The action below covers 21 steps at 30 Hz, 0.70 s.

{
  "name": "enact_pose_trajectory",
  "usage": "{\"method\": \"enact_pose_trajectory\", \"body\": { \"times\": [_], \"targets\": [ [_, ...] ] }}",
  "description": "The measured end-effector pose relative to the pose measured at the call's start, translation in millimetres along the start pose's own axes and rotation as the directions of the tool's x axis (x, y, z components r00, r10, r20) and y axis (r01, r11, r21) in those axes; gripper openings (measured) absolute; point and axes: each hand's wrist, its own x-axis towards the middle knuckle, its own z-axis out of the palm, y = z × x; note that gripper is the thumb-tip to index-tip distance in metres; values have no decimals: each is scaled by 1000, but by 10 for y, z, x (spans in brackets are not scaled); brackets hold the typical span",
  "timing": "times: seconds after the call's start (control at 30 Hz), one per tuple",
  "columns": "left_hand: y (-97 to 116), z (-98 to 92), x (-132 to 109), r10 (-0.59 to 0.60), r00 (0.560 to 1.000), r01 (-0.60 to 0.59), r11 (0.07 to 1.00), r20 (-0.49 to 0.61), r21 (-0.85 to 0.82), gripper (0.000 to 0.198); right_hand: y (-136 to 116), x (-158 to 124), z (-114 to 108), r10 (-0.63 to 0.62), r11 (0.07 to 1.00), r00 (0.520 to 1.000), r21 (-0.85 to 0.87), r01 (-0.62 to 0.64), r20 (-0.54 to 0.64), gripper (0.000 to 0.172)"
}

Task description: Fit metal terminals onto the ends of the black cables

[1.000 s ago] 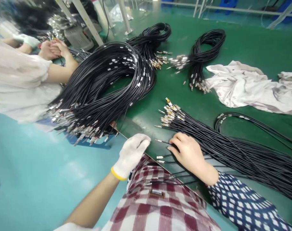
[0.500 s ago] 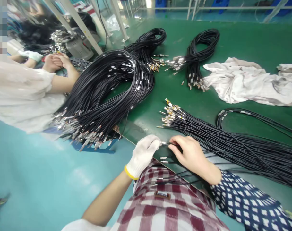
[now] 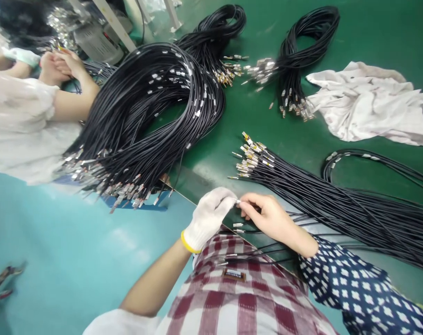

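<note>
My left hand (image 3: 211,217), in a white glove with a yellow cuff, pinches the metal end of a black cable at the edge of the green table. Bare and touching it, my right hand (image 3: 263,215) has its thumb and fingertips closed on the same cable end. Just below the hands lie a few loose cable ends (image 3: 238,228), and others (image 3: 228,258) stick out over the checked apron. A long bundle of black cables (image 3: 319,193) with metal tips runs off to the right.
A large coil of black cables (image 3: 201,102) hangs partly over the table edge at the left. Smaller coils (image 3: 228,23) (image 3: 288,56) lie behind. White cloth (image 3: 375,102) is at the right. Another person's arm (image 3: 74,104) reaches in from the left.
My right hand has slid left along the cable, so its fingertips now meet my gloved left hand. The camera view has shifted slightly, moving the background coils upward.
</note>
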Motion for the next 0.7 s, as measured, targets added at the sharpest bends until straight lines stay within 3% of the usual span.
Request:
{"method": "enact_pose_trajectory", "body": {
  "times": [0.2,0.53,0.7],
  "targets": [
    [11,-9,28,4,999,-2,999,51,-42,21,4,-3,46,13,1000,999,3,-12,-52,25],
    [31,-1,65,12,994,-7,999,112,-49,20,46,-33,115,94,972,992,222,-72,-87,24],
    [13,-1,75,48,990,-42,998,132,-46,20,74,-48,135,107,964,990,255,-80,-95,26]
  ]
}}
